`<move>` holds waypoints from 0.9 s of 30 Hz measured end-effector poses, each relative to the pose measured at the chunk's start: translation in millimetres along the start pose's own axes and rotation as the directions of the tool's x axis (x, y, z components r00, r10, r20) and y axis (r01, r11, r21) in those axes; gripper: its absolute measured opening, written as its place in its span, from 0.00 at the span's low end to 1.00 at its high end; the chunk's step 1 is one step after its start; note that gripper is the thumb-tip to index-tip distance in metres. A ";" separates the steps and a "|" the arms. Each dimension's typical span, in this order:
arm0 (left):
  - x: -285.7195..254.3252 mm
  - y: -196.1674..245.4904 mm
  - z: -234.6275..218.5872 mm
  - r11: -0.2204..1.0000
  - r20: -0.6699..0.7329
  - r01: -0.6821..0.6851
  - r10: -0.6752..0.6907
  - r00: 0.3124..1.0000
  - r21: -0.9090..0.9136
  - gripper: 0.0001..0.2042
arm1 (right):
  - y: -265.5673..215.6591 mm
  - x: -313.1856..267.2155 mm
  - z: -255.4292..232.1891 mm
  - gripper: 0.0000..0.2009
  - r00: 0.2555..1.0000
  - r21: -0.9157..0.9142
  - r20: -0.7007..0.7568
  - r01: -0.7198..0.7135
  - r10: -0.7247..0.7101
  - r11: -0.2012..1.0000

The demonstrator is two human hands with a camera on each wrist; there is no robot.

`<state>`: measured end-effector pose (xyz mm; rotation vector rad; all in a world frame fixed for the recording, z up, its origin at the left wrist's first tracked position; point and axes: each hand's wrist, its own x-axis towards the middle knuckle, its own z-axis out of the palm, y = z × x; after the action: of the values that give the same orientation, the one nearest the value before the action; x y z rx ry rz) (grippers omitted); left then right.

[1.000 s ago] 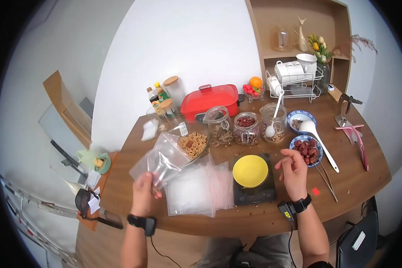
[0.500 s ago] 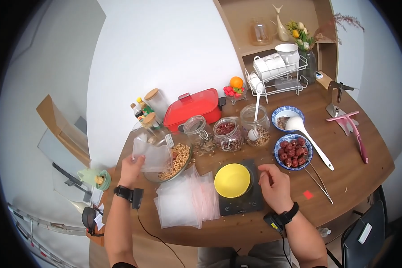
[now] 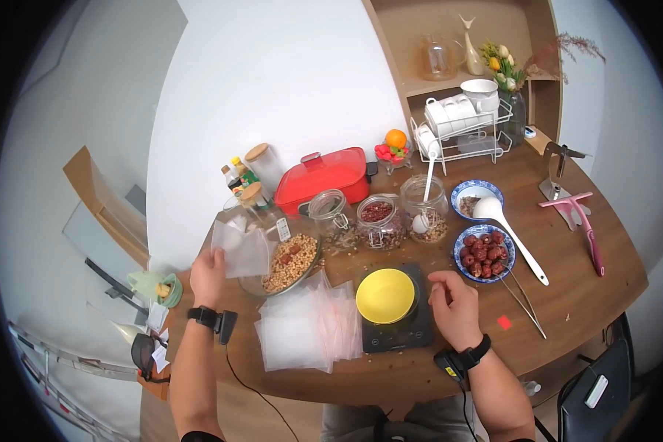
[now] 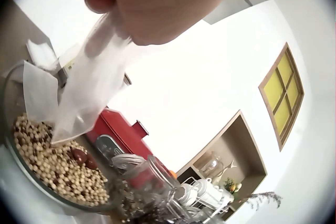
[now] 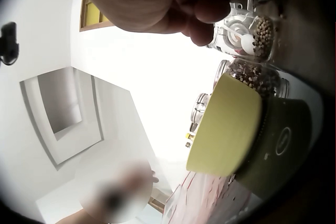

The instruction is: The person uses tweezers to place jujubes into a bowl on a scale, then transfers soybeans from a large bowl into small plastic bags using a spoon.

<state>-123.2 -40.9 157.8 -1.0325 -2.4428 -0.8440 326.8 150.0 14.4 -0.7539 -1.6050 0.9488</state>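
My left hand (image 3: 208,278) pinches a clear, frosted plastic bag (image 3: 244,252) by one edge. It hangs over the left part of a glass bowl (image 3: 261,291) of pale beans or grains with a few red dates on top. Seen from the left wrist, the bag (image 4: 92,90) looks flat and dangles above the beans (image 4: 55,169). My right hand (image 3: 457,309) rests by the right side of a black scale (image 3: 398,339), fingers loosely curled around nothing. A yellow bowl (image 3: 384,296) sits on that scale. Between scale and glass bowl lies a spread of flat plastic bags (image 3: 295,331).
Behind stand glass jars, one with dark red contents (image 3: 379,221), and a red electric pot (image 3: 324,180). To the right are a blue-patterned bowl (image 3: 457,247) of red dates, metal tongs (image 3: 527,309), a white ladle (image 3: 519,243) and a pink squeegee (image 3: 593,247).
My left hand has carried the bag up and left, from beside the flat bags to over the glass bowl. The right hand has lowered slightly beside the scale. The head view has shifted.
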 end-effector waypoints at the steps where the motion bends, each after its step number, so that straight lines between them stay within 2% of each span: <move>1: -4.9 7.5 -4.2 0.999 -0.014 -0.011 0.011 1.000 0.032 0.17 | -0.1 -0.2 0.1 0.06 1.000 0.005 0.002 -0.010 0.010 1.000; 6: -18.1 5.5 -5.4 0.988 -0.106 -0.062 0.077 0.991 0.145 0.19 | -1.5 -1.0 0.7 0.08 0.999 -0.021 0.043 -0.031 0.032 0.999; 9: -20.8 11.0 -12.0 0.996 -0.169 -0.005 0.021 0.985 0.092 0.18 | -0.5 -0.8 1.6 0.07 0.999 -0.014 0.023 -0.045 0.046 0.999; 12: -22.3 -0.3 -9.7 0.997 -0.211 -0.040 0.054 0.976 0.070 0.18 | 3.0 -0.6 1.6 0.07 0.999 -0.009 0.015 -0.045 0.045 0.999; 15: -20.6 -22.9 -9.4 0.970 -0.207 0.012 -0.063 0.976 -0.243 0.17 | 10.4 0.1 2.4 0.07 0.999 -0.015 -0.007 -0.047 0.047 0.999; 16: -24.1 -36.0 -11.6 0.901 -0.107 0.106 -0.166 0.980 -0.421 0.16 | 10.0 0.5 2.1 0.07 0.999 -0.012 -0.009 -0.051 0.051 0.999; 18: -38.5 -61.5 -16.5 0.649 0.139 0.306 -0.297 0.945 -0.696 0.13 | 8.9 1.1 1.6 0.07 0.998 -0.004 -0.017 -0.061 0.061 0.998; 21: -80.0 -46.5 -25.9 0.260 0.392 0.524 -0.423 0.817 -0.811 0.11 | 10.2 0.5 0.9 0.07 0.997 0.020 0.015 -0.078 0.078 0.997; 23: -116.3 -35.7 -31.2 0.156 0.528 0.616 -0.382 0.758 -0.772 0.11 | 9.4 0.0 2.1 0.07 0.997 0.021 0.018 -0.072 0.072 0.997; 24: -132.7 -31.6 -30.7 0.183 0.567 0.667 -0.395 0.723 -0.723 0.12 | 8.4 -0.4 2.2 0.07 0.997 0.019 0.021 -0.069 0.069 0.997; 25: -150.8 -37.2 -24.9 0.158 0.625 0.689 -0.315 0.714 -0.707 0.12 | 7.0 -0.1 2.2 0.07 0.997 0.009 0.026 -0.076 0.076 0.997; 27: -177.1 -28.5 -15.0 0.254 0.668 0.718 -0.262 0.696 -0.648 0.12 | 3.2 -1.3 1.5 0.07 0.995 -0.015 0.037 -0.087 0.088 0.996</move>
<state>-24.2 -159.2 65.0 -0.6423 -2.6857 -2.6600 325.7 150.2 10.8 -0.8252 -1.6233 1.0219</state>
